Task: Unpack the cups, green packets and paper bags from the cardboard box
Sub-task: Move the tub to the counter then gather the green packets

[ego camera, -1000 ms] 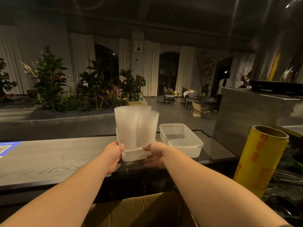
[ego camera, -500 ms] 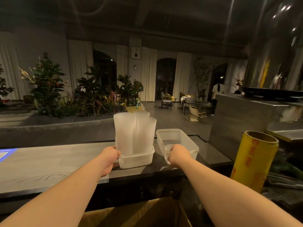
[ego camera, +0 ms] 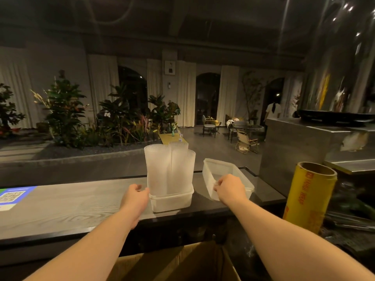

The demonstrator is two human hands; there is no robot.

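My left hand rests against the near-left corner of the tub at the centre of the frame, fingers curled loosely, touching but not clearly gripping. My right hand is pinched shut on the near rim of the empty tub just right of centre, which is tilted up off the desk. The stacked cups stand upright in the centre tub. The cardboard box sits open at the bottom edge; I cannot see inside it. My worry is those tall stacks: nudging their tub, or swinging the tilted one into them, could topple them. A thin rim pinch could also slip. The yellow wrap roll stands at the right, well apart.
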